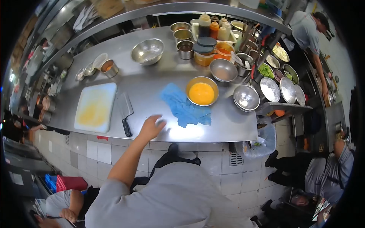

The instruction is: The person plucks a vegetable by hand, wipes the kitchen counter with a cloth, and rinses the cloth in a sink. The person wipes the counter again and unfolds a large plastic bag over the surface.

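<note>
My left hand [151,129] is over the front edge of the steel table [152,83], fingers apart and nothing visible in it. Just left of it lies a cleaver [126,110] with a black handle. To its right, a crumpled blue cloth [184,104] is spread on the steel. A metal bowl [191,84] of yellow liquid, which looks like beaten egg, stands against the cloth. Farther left is a white cutting board [108,93] with a yellow stain. My right hand is out of view.
Metal bowls [148,52], sauce bottles [214,30] and lidded tubs [204,59] stand toward the back. Stacked bowls [246,97] sit at the right end, above a lined bin [262,140]. An overhead shelf [152,16] crosses the back. Other people are at both sides.
</note>
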Tool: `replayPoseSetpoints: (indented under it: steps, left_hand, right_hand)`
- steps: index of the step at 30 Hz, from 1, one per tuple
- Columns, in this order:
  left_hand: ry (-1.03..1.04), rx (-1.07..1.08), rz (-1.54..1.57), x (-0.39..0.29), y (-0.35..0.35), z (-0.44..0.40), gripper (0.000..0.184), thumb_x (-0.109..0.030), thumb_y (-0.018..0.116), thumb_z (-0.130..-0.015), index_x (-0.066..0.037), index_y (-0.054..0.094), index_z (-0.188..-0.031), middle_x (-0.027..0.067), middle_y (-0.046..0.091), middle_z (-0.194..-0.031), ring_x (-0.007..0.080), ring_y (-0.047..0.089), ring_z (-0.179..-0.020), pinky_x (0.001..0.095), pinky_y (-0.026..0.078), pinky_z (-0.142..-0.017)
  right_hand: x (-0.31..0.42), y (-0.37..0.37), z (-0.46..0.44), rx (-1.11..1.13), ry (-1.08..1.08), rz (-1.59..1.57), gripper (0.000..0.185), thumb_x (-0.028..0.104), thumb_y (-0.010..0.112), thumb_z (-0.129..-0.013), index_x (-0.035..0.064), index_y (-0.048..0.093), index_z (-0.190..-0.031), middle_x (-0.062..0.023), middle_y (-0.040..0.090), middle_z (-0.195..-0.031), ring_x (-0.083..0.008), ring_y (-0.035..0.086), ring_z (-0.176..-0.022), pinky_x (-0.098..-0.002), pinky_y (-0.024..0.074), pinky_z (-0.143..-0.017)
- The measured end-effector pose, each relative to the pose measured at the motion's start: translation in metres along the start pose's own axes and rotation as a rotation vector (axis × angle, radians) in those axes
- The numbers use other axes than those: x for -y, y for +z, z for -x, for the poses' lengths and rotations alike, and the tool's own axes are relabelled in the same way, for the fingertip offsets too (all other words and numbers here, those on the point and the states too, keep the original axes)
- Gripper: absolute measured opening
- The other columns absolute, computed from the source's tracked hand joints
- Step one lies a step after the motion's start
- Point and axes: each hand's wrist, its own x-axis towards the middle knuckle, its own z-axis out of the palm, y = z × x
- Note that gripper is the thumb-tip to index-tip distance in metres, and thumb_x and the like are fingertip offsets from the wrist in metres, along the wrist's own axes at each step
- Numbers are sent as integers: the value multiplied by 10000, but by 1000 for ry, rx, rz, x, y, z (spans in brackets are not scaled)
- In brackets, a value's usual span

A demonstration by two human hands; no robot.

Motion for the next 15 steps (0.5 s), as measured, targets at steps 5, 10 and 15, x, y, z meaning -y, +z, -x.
replayPoseSetpoints:
  steps: [5,10,15]
  left_hand:
    - [331,-144,-348,-41,87,-49,568,-466,740,-862,-117,644,-1299,164,553,-1394,411,462,-1309,524,440,-1042]
    - [395,345,-496,-84,114,-16,475,-498,653,-929,-150,680,-1252,129,608,-1332,360,516,-1258,509,491,-951]
    - [116,510,25,-74,121,5,515,-544,565,-1008,-66,739,-1088,165,719,-1079,324,658,-1046,454,525,-913]
  right_hand:
    - [24,-157,-95,-476,-204,511,510,461,499,-1040,28,681,-1239,-190,679,-1299,-385,615,-1228,-506,460,-1061]
    - [213,-298,-20,-871,-470,-597,396,279,631,-1009,-31,644,-1255,-181,714,-1159,-303,670,-1082,-401,523,-937]
    - [248,-263,-10,-887,-620,-218,465,341,688,-966,-17,654,-1259,-228,701,-1185,-341,687,-1051,-419,523,-945]
